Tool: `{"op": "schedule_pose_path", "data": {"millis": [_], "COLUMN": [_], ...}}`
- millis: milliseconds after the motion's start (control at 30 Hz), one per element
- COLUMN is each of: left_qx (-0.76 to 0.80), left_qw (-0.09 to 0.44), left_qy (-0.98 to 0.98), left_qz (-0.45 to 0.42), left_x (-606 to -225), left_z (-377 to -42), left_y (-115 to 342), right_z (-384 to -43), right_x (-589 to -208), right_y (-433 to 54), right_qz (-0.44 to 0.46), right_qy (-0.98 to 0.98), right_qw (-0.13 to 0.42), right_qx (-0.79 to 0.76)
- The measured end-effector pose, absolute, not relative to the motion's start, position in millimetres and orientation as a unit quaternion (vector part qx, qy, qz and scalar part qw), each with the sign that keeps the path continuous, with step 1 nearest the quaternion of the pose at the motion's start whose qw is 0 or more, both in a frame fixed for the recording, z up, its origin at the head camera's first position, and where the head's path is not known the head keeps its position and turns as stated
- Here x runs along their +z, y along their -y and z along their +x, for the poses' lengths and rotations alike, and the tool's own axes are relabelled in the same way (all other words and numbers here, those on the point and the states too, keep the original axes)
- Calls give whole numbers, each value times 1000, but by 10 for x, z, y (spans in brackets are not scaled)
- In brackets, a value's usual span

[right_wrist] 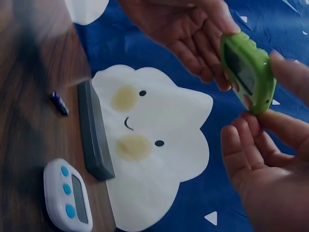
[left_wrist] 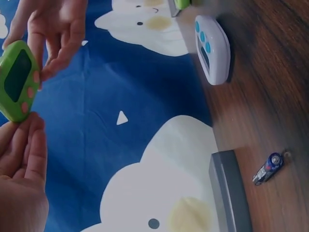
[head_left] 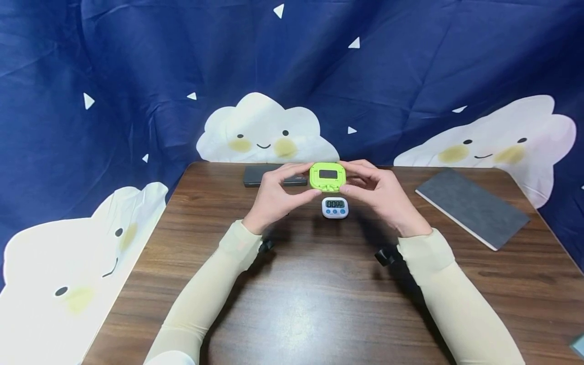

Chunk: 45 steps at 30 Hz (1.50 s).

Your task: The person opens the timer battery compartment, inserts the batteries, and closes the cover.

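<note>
Both hands hold up a green digital timer (head_left: 335, 184) above the far part of the table. Its back, with a dark rectangle in the middle, faces the head camera; the screen and pinkish buttons show in the left wrist view. My left hand (head_left: 276, 195) pinches one side edge between thumb and fingers. On the opposite edge, my right hand (head_left: 376, 192) does the same. Just below them in the head view stands a white timer (head_left: 335, 214) with blue buttons, its display showing zeros. A small dark-blue battery (left_wrist: 268, 169) lies on the wooden table.
A black case (head_left: 252, 176) lies at the table's back edge, partly behind the left hand. To the right is a dark grey notebook (head_left: 472, 205). A blue cloth (head_left: 292, 56) with white clouds hangs behind the table. A light-blue corner (head_left: 578, 344) shows at the right edge.
</note>
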<state>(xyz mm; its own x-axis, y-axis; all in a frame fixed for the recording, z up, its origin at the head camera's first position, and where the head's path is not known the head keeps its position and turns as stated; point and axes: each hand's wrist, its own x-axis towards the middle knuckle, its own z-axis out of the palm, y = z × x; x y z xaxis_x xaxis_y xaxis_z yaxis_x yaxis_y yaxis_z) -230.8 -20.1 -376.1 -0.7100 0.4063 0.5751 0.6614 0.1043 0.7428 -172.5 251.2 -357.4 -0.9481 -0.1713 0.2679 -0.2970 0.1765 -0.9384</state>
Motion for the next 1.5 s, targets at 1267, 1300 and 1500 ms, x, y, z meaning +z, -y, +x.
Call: {"op": "schedule_pose_path", "data": {"millis": [1267, 1300, 1500], "left_qx": [-622, -627, -650], "left_qw": [-1, 6, 58], "left_qy": [681, 681, 682], "left_qz": [-386, -378, -330], "left_x": [-3681, -3682, -3701], "left_z": [-2248, -2248, -2257], "left_y": [200, 195, 158], "right_z": [-1735, -1736, -1730], "right_x": [-3542, -3543, -3584], "right_y": [-2735, -2722, -2569], "right_qz": [228, 221, 192], "right_qy": [717, 717, 719], "right_qw": [33, 41, 115], "right_qx": [658, 660, 658]}}
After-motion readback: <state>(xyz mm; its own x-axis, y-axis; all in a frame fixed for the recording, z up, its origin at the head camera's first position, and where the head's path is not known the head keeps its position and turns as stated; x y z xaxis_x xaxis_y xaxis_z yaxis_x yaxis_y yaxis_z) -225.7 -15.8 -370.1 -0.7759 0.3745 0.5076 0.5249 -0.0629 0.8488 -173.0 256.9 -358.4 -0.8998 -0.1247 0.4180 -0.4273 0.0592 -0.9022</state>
